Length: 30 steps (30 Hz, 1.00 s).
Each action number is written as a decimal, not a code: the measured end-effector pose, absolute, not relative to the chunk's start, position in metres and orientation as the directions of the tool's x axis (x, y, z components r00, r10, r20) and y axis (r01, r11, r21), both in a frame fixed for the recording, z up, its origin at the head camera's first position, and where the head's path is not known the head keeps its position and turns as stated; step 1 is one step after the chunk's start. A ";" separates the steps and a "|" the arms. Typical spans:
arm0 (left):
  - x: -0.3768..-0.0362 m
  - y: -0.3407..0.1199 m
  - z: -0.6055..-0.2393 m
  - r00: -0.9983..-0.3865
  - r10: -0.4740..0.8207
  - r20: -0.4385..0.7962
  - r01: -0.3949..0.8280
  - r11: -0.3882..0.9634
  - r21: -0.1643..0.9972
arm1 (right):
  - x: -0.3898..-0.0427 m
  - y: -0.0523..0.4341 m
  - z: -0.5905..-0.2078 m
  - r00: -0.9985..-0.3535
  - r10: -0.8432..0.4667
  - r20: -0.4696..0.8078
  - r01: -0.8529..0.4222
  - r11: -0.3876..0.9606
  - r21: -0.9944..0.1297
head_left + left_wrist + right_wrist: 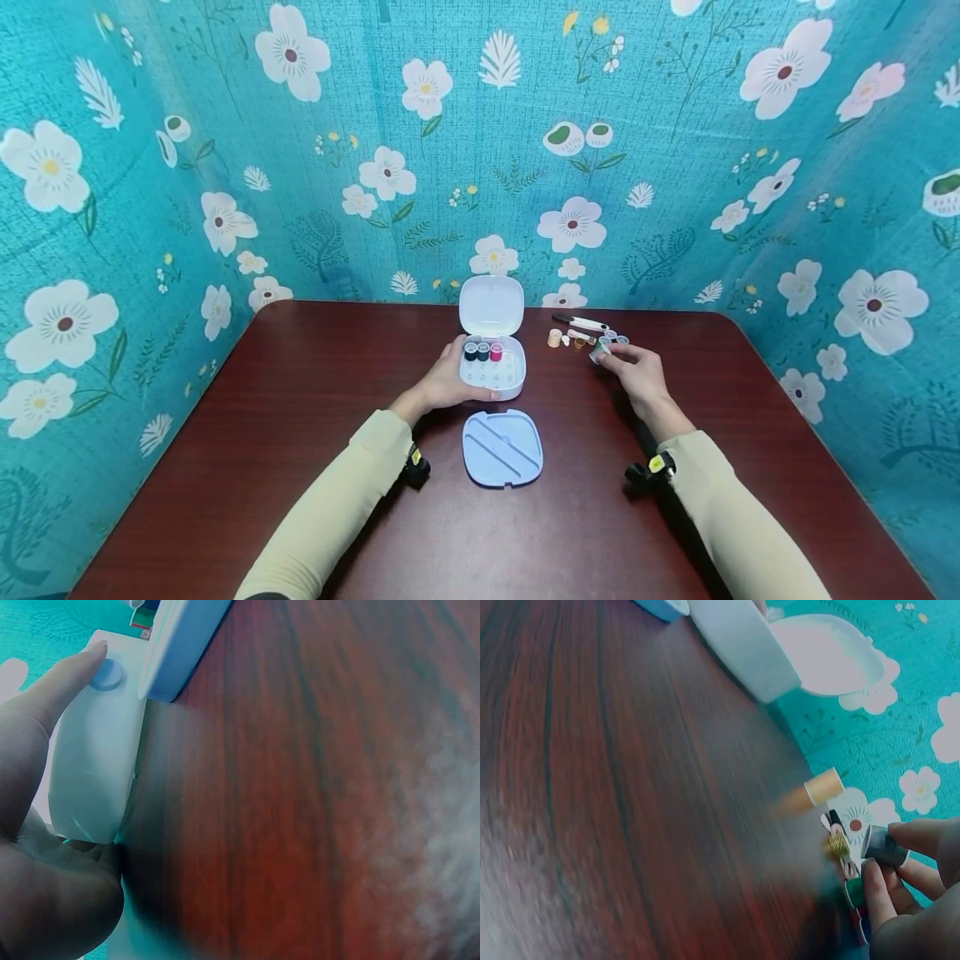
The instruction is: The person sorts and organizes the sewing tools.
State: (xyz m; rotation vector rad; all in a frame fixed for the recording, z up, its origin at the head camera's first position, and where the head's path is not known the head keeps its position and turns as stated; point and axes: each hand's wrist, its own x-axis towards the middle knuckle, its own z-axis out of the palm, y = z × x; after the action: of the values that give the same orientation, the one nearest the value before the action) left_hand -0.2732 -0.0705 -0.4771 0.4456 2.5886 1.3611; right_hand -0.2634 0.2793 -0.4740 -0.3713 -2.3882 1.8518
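A white sewing box (517, 379) stands with its hinged lid (491, 305) raised. My left hand (442, 382) grips its left side, the thumb along the front by a round button (107, 675). In the box's back row sit a black thread spool (470, 353), a dark grey-blue spool (483, 353) and a pink spool (496, 353); rows of small pegs show in front of them. Over to the right, my right hand (643, 379) pinches a grey thread spool (886, 846) between thumb and fingers, beside a group of sewing items.
A light blue tray (502, 450) with diagonal ridges lies in front of the box. Right of the box are a beige spool (554, 337), a black-and-white pen-like tool (581, 322), a green spool (853, 892) and several small items. A flowered curtain (420, 167) hangs behind the table.
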 end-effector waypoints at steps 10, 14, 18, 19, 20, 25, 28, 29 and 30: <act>-0.273 -0.070 -0.478 -0.935 0.355 -0.009 0.191 0.525 0.829 | -0.264 0.266 -0.468 -0.984 0.170 -0.055 0.090 0.205 -0.975; -0.273 -0.070 -0.476 -0.937 0.350 -0.010 0.190 0.532 0.825 | -0.266 0.260 -0.464 -0.989 0.147 -0.028 0.057 0.196 -0.979; -0.273 -0.070 -0.476 -0.937 0.350 -0.009 0.192 0.536 0.822 | -0.268 0.253 -0.460 -0.991 0.133 -0.016 0.043 0.199 -0.979; -0.274 -0.071 -0.477 -0.936 0.351 -0.009 0.194 0.537 0.821 | -0.268 0.251 -0.459 -0.991 0.131 -0.018 0.044 0.198 -0.979; -0.274 -0.071 -0.477 -0.936 0.352 -0.010 0.194 0.537 0.821 | -0.268 0.249 -0.459 -0.992 0.127 -0.018 0.043 0.202 -0.978; -0.274 -0.071 -0.478 -0.935 0.355 -0.006 0.196 0.531 0.825 | -0.269 0.239 -0.455 -0.995 0.102 -0.016 0.038 0.210 -0.977; -0.274 -0.071 -0.478 -0.934 0.357 -0.002 0.198 0.525 0.828 | -0.269 0.234 -0.453 -0.996 0.086 -0.024 0.042 0.209 -0.977; -0.274 -0.071 -0.478 -0.934 0.358 -0.002 0.199 0.523 0.829 | -0.269 0.232 -0.452 -0.996 0.081 -0.027 0.044 0.212 -0.976; -0.274 -0.071 -0.479 -0.933 0.359 -0.002 0.200 0.526 0.827 | -0.270 0.230 -0.451 -0.997 0.076 -0.029 0.045 0.214 -0.976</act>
State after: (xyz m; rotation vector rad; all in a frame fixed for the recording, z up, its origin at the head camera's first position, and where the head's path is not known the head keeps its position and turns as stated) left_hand -0.2744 -0.0710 -0.4786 0.4789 2.5900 1.3699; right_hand -0.2698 0.2302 -0.4506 -0.1217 -2.4282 1.9499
